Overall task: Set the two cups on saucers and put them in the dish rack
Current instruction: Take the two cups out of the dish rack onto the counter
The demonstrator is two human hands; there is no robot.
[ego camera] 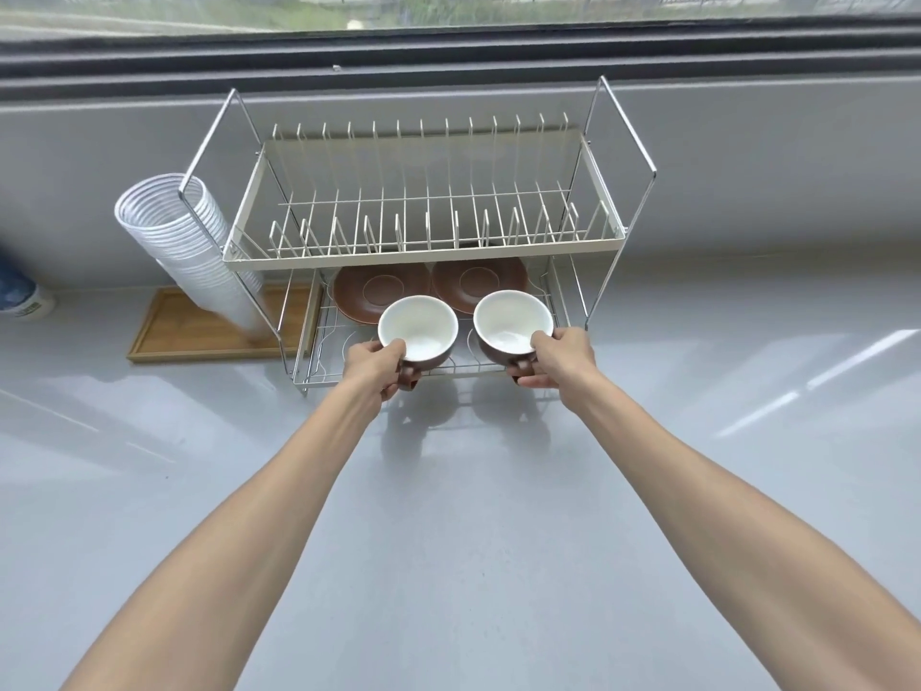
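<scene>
Each cup is gripped by its handle: left cup [417,327] in left hand [375,367], right cup [513,324] in right hand [562,358], held before saucers [381,291] in rack [423,251] lower tier. Risk: rims clipped on upper shelf, cups landed off-centre.

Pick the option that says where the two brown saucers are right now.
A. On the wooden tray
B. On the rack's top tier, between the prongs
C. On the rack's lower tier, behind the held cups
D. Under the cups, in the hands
C: both brown saucers lie flat on the lower tier of the dish rack, behind the two cups that the left hand and right hand hold in front.
</scene>
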